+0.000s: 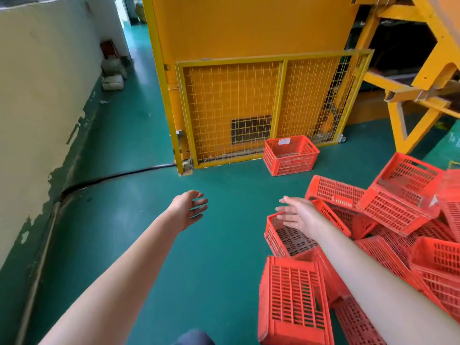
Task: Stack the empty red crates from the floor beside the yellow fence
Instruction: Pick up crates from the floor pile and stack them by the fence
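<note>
One empty red crate stands upright on the green floor against the yellow mesh fence. A jumbled pile of several red crates lies at the right, some tipped on their sides. Nearest me a crate lies on its side. My right hand is stretched out with straight fingers over the rim of an upright crate at the pile's left edge, holding nothing. My left hand hovers over bare floor, fingers relaxed and empty.
A yellow machine housing rises behind the fence, with a yellow steel frame at the right. A pale wall runs along the left, with sacks at its base. A black cable crosses the floor.
</note>
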